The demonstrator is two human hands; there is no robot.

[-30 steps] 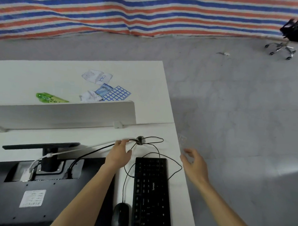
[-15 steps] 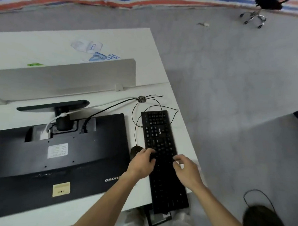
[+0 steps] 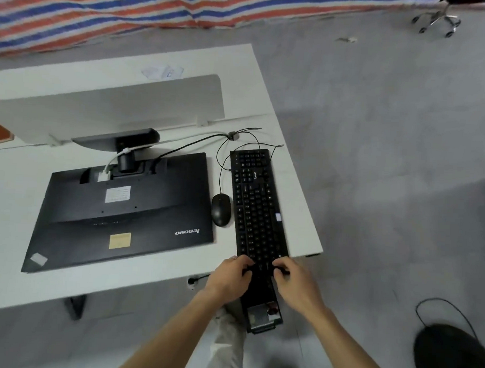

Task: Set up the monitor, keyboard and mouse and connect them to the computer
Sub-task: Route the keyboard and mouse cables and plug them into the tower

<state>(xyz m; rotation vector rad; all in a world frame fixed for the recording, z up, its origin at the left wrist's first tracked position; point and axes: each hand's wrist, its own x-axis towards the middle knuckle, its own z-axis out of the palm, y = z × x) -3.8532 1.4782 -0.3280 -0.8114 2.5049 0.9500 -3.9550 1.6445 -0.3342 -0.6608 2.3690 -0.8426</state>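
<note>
A black keyboard lies lengthwise near the desk's right edge, its near end overhanging the front edge. My left hand and my right hand grip that near end from either side, fingers curled over the keys. A black mouse sits just left of the keyboard. The black monitor lies face down with its stand pointing away. Thin cables run from the monitor, mouse and keyboard to a small clip behind them. No computer is in view.
The white desk has a grey divider panel behind the monitor and papers beyond it. Grey floor lies to the right, with an office chair base far off and a dark object with a cable near right.
My left hand let go of the cables by the clip. Both hands came back to the keyboard and slid to its near end, and the camera view pulled back and down.
</note>
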